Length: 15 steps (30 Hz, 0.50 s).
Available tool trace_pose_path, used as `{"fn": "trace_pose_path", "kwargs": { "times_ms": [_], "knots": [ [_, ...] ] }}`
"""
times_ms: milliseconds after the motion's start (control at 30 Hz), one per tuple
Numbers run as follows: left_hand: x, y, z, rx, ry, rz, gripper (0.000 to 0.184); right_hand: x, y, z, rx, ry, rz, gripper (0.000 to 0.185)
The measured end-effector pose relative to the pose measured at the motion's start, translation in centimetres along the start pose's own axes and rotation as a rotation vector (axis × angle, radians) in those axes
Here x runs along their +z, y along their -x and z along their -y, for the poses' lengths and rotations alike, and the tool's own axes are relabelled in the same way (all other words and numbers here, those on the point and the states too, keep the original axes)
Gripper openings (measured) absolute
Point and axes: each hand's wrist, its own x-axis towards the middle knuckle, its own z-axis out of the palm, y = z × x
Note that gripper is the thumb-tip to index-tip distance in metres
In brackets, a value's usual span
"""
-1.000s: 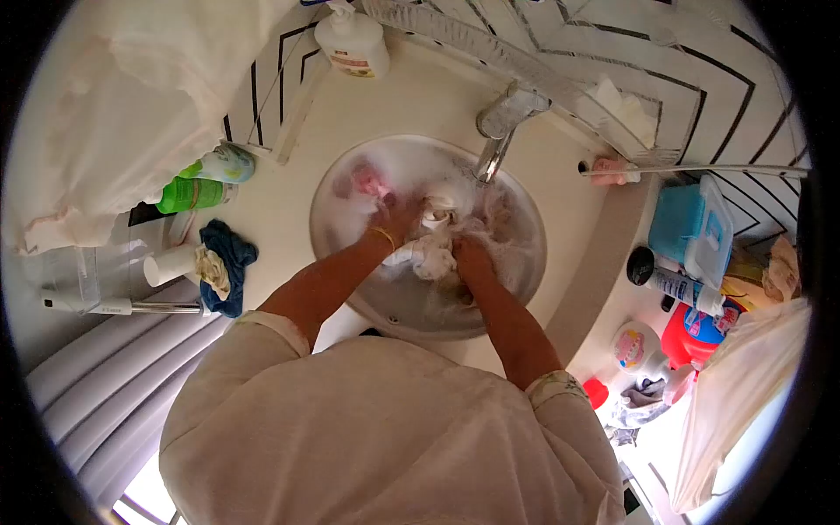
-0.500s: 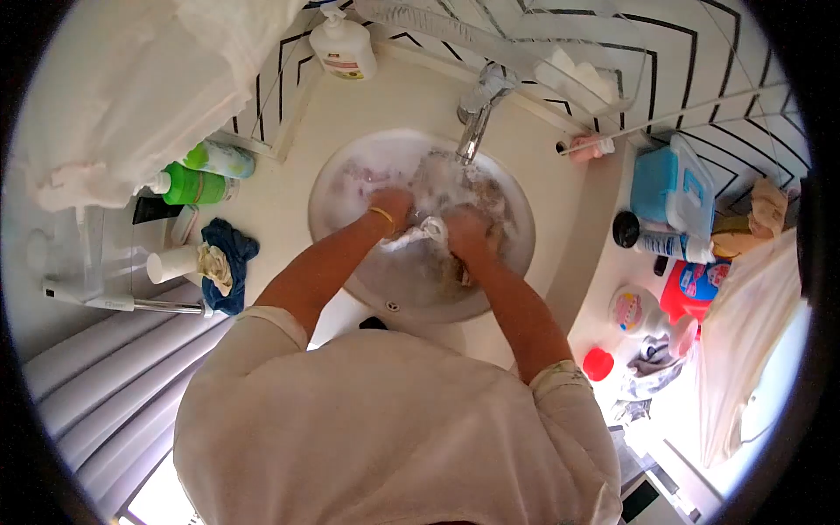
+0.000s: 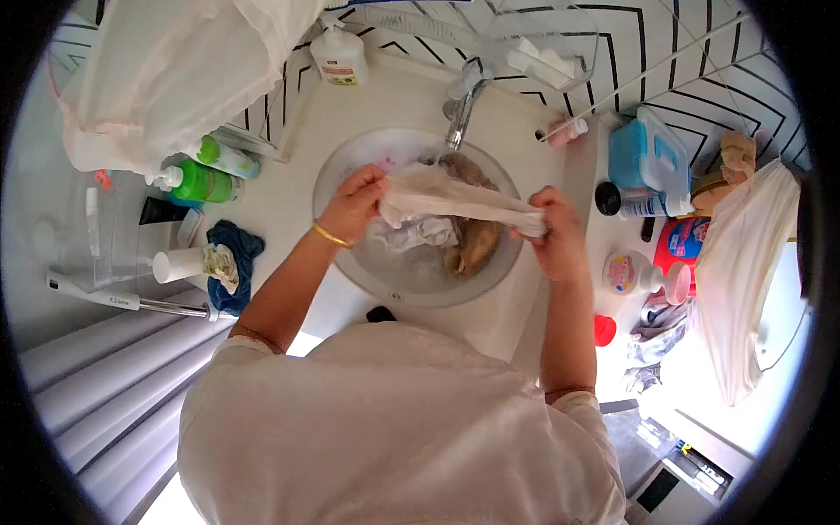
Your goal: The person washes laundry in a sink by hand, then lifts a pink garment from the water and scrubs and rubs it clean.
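Observation:
A length of thin pale pink cloth point(image 3: 459, 197) is stretched over the sink between my two hands; its exact kind I cannot make out. My left hand point(image 3: 353, 207), with a gold-coloured bracelet at the wrist, grips one end. At the other end, past the sink's right rim, my right hand point(image 3: 558, 232) is closed round the fabric. Below, in the round white sink point(image 3: 328, 267), a white cloth point(image 3: 424, 233) and a brown cloth point(image 3: 478, 245) lie in cloudy, sudsy water.
A chrome faucet point(image 3: 464, 109) rises behind the sink. To the left stand a white pump bottle point(image 3: 339, 57), a green bottle point(image 3: 199, 181) and a dark blue cloth point(image 3: 234, 262). On the right are a blue box point(image 3: 637, 166) and a red container point(image 3: 678, 245).
Both hands have come up out of the water and spread apart, lifting the pale pink cloth. The faucet's running water no longer shows.

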Motion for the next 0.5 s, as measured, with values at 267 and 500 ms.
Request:
{"fn": "trace_pose_path", "kwargs": {
  "times_ms": [267,500],
  "knots": [
    [0.2,0.3,-3.3,0.208,-0.528,0.148,0.008,0.4,1.2,1.9,-0.229,0.159,-0.085,0.013],
    [-2.2,-2.3,6.8,0.400,-1.981,0.095,0.084,-1.8,-3.6,-12.8,-0.164,1.859,0.027,0.055]
  ]
}}
